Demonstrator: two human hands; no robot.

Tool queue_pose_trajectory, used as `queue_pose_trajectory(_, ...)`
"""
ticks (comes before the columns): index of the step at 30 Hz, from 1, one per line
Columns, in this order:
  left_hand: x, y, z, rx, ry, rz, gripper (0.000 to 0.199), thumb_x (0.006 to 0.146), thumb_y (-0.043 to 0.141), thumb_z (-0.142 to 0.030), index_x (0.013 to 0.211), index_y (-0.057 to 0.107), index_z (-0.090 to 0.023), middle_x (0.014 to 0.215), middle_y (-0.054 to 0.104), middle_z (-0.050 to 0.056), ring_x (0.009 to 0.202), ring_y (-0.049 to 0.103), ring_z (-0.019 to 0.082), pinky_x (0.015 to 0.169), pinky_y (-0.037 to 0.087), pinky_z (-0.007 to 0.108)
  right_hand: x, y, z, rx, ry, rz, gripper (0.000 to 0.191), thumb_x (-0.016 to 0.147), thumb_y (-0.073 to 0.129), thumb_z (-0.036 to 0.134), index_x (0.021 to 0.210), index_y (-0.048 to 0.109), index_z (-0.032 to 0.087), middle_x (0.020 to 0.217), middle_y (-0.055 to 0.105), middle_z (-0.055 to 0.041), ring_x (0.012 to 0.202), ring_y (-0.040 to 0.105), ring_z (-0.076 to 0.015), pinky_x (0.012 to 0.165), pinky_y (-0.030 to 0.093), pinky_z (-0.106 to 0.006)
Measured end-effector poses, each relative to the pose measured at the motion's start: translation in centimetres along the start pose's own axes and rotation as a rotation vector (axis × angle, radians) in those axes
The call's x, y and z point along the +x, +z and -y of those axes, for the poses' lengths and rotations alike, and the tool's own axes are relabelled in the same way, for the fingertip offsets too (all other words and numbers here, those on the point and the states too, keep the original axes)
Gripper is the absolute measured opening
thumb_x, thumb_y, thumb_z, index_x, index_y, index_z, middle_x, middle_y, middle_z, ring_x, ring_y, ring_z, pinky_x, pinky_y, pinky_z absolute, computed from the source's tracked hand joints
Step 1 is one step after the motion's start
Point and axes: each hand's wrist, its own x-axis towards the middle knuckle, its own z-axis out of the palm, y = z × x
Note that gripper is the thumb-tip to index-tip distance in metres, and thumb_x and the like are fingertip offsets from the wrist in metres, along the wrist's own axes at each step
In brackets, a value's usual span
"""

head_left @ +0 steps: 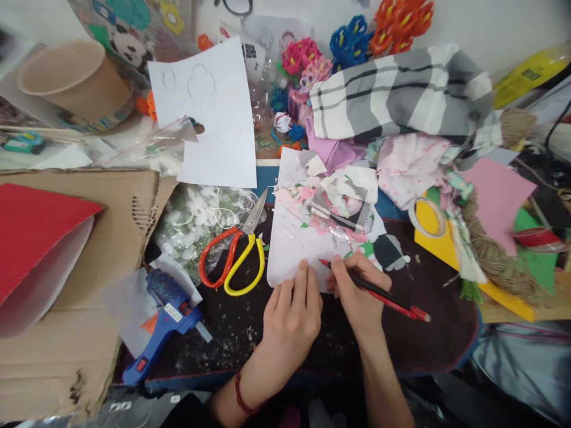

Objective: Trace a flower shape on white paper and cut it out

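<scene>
My right hand is closed round a black and red pen, its red tip pointing left just above the near edge of a white sheet. Beside it, my left hand lies with fingers stretched forward onto the sheet's near edge. Paper and fabric scraps cover the far part of the sheet. Left of the sheet are scissors with one red and one yellow handle, their blades apart. A red band circles my left wrist.
A blue glue gun rests at the left, beside cardboard bearing a red folder. Tape, twine and coloured paper lie right. Behind are a drawn-on sheet, checked cloth and a brown tub.
</scene>
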Motion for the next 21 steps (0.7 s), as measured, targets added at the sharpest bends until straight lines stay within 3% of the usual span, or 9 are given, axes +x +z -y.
queue_pose_trajectory(14,-0.03,-0.1,-0.02,0.0,-0.001,0.01,0.03,0.091,0.067,-0.017,0.118,0.072,-0.004,0.124,0.074,0.014,0.073,0.067,0.02,0.067,0.054,0.035,0.11,-0.13,0.24,-0.09,-0.046,0.088,0.032,0.092,0.066,0.034,0.064,0.058,0.021,0.056,0.058,0.0045,0.048,0.052,-0.0108,0.05,0.042,-0.027)
queue_pose_trajectory(21,-0.06,0.06,-0.03,-0.007,0.0,0.0,0.029,0.09,0.068,-0.017,0.115,0.073,-0.004,0.123,0.074,0.015,0.072,0.066,0.02,0.067,0.054,0.035,-0.02,-0.07,0.05,0.007,-0.011,-0.007,0.031,0.09,0.069,0.03,0.063,0.058,0.02,0.052,0.06,0.0044,0.043,0.053,-0.0107,0.047,0.043,-0.026)
